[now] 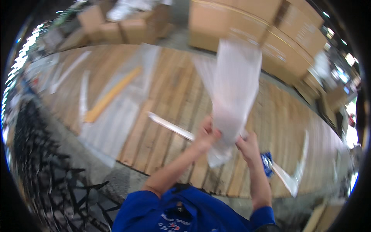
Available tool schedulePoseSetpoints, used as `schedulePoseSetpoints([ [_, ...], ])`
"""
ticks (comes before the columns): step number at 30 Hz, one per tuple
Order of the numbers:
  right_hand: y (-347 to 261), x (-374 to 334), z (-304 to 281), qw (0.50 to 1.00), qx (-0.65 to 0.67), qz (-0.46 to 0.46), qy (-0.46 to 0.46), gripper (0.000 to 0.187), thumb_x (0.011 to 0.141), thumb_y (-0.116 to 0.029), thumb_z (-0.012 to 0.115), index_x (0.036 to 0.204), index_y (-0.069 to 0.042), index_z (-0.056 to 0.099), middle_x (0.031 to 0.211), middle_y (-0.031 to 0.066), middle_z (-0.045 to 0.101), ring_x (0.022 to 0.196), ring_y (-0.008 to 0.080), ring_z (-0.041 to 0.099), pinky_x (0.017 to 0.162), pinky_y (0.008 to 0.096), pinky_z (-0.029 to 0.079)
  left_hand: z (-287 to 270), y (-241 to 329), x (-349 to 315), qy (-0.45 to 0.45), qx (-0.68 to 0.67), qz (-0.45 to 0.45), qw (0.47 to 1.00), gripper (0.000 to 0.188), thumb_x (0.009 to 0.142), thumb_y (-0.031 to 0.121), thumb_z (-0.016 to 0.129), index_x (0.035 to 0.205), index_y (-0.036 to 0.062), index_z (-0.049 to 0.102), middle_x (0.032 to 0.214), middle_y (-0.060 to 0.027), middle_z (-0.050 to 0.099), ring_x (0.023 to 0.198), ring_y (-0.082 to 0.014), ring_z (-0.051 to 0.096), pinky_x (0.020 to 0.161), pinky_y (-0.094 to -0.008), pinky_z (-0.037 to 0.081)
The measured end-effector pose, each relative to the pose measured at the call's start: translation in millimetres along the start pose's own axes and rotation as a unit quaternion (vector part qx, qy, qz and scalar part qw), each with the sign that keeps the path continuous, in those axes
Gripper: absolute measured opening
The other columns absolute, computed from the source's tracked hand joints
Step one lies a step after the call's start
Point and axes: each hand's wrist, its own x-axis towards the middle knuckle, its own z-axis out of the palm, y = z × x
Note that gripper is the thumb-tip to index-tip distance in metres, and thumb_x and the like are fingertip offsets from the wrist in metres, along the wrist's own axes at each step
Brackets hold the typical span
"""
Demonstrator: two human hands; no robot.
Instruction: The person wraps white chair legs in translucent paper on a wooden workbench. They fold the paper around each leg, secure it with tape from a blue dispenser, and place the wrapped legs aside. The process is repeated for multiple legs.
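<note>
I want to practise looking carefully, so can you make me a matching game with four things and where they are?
Things:
1. Orange strip
2. Whitish sheet
3. Black pieces
4. Big cardboard boxes

Places:
A. Stacked beyond the far edge of the wooden table
B. Between the person's left hand and right hand
C. Piled at the lower left of the picture
D. Lying over the table, left of both hands

Right pairs: 1-D, 2-B, 3-C, 4-A
</note>
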Motion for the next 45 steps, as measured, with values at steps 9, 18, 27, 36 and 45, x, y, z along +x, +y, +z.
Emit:
schedulePoseSetpoints([
  [9,126.3,19.6,9.9,0.985,-0.173,0.013,0.005,0.065,0.07,-0.02,0.089,0.124,0.0,0.059,0.115,0.0129,0.065,0.112,0.0253,0.062,0.095,0.039,0.05,-135.0,-46.9,127.2,-0.223,0.258,-0.013,0.94,0.058,0.088,0.023,0.075,0.139,0.0056,0.054,0.134,-0.0101,0.061,0.123,-0.0219,0.058,0.108,-0.0379,0.042],
  [18,175.7,61.2,60.3,0.992,0.005,0.025,0.125,0.046,0.076,-0.005,0.082,0.118,0.002,0.062,0.116,0.0111,0.066,0.108,0.0222,0.063,0.092,0.0369,0.052,-213.9,-266.8,15.2,-0.164,0.284,-0.106,0.939,0.033,0.083,0.011,0.07,0.116,0.0076,0.069,0.108,-0.0163,0.07,0.102,-0.0303,0.068,0.087,-0.0367,0.054],
  [27,217.3,49.8,86.9,0.936,0.23,0.126,0.234,0.041,0.083,-0.008,0.075,0.119,0.006,0.062,0.111,0.0117,0.069,0.091,0.0212,0.067,0.083,0.0359,0.054,-187.3,-189.6,-50.9,0.057,0.385,-0.131,0.912,0.017,0.078,0.009,0.073,0.091,0.0003,0.065,0.09,-0.017,0.068,0.083,-0.0321,0.068,0.074,-0.038,0.053],
  [36,308.0,46.4,152.8,0.852,0.356,0.286,0.256,0.045,0.084,-0.016,0.078,0.119,0.008,0.063,0.111,0.0123,0.069,0.1,0.0229,0.064,0.086,0.0386,0.052,-210.5,-187.0,-81.1,0.034,0.545,-0.2,0.814,0.023,0.078,0.015,0.075,0.094,0.002,0.065,0.09,-0.0167,0.071,0.085,-0.0328,0.069,0.075,-0.0418,0.055],
  [45,281.4,33.5,150.3,0.912,-0.273,0.277,0.13,0.051,0.086,-0.04,0.074,0.112,0.003,0.065,0.111,0.0212,0.066,0.104,0.0354,0.063,0.088,0.0418,0.051,-249.7,-217.5,-84.7,0.027,0.577,-0.279,0.767,0.025,0.079,0.023,0.074,0.096,0.0055,0.068,0.094,-0.0157,0.072,0.09,-0.0356,0.069,0.079,-0.0448,0.054],
])
